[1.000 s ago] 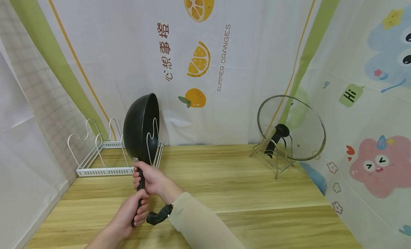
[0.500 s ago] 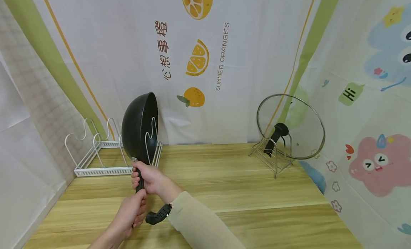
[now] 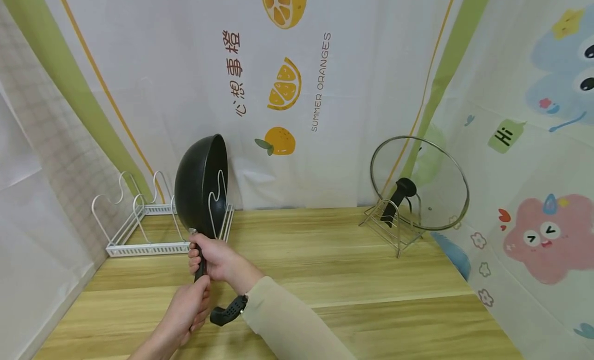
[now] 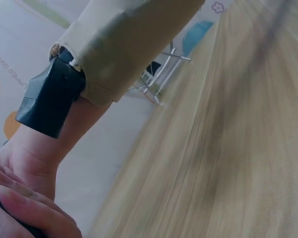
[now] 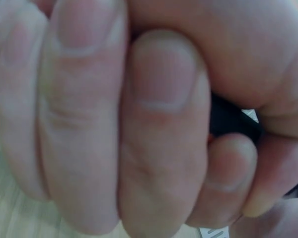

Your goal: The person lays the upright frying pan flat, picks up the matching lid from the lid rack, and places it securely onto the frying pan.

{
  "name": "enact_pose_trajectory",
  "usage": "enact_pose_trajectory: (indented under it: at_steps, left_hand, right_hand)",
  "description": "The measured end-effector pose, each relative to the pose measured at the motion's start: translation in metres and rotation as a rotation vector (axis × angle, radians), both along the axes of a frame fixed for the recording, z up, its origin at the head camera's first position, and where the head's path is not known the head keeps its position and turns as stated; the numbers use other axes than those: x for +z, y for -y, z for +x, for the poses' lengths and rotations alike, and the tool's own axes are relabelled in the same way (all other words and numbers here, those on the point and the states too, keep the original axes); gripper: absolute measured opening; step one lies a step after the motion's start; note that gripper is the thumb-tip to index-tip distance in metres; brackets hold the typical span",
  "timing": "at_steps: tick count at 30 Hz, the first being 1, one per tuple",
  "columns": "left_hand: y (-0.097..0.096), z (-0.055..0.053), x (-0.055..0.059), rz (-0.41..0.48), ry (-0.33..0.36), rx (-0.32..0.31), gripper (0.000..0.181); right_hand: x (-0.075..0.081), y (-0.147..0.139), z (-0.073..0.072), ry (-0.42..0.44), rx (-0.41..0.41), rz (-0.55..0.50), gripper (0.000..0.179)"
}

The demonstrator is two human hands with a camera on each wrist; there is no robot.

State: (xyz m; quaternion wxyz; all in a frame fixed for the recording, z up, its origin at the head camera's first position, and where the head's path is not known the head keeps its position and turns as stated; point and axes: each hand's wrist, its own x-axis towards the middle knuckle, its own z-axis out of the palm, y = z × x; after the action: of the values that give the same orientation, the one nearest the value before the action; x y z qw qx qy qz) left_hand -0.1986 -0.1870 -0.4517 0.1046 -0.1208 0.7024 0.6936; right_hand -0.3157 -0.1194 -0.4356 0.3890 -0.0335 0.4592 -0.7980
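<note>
A black wok (image 3: 191, 182) stands on its side in the white wire rack (image 3: 153, 249) at the left, its hollow facing right behind a curved wire divider. Both hands are on its dark handle (image 3: 200, 270), which points toward the person. The right hand (image 3: 218, 257) grips the handle near the wok, fingers wrapped round it. Below it, the left hand (image 3: 185, 308) grips the lower part, and the handle's end is hidden by that hand. In the right wrist view, curled fingers (image 5: 161, 134) fill the frame with a bit of black handle behind them.
A glass lid (image 3: 429, 195) with a metal rim and black knob leans in a small wire stand (image 3: 399, 241) at the back right. Printed curtains (image 3: 297, 179) rise behind and beside the wooden tabletop (image 3: 325, 277). Several wire loops stand on the white rack's left part.
The head view has shifted slightly. The left hand has turned a little on the handle, so the handle's end below it is no longer seen. The wok stays in the rack.
</note>
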Motion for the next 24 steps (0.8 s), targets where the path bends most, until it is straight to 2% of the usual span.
enact_pose_trajectory:
  at_steps: [13,24]
  left_hand:
    - [-0.0011,0.0010,0.0013,-0.033,-0.022,0.016,0.041]
    - [-0.0025,0.0030,0.0074,-0.062,-0.029,0.029,0.038]
  right_hand:
    - [0.0019,-0.0006,-0.0002,-0.015,0.010,-0.008,0.035]
    - [0.0040,0.0008,-0.0006,-0.027,0.016,-0.025,0.035]
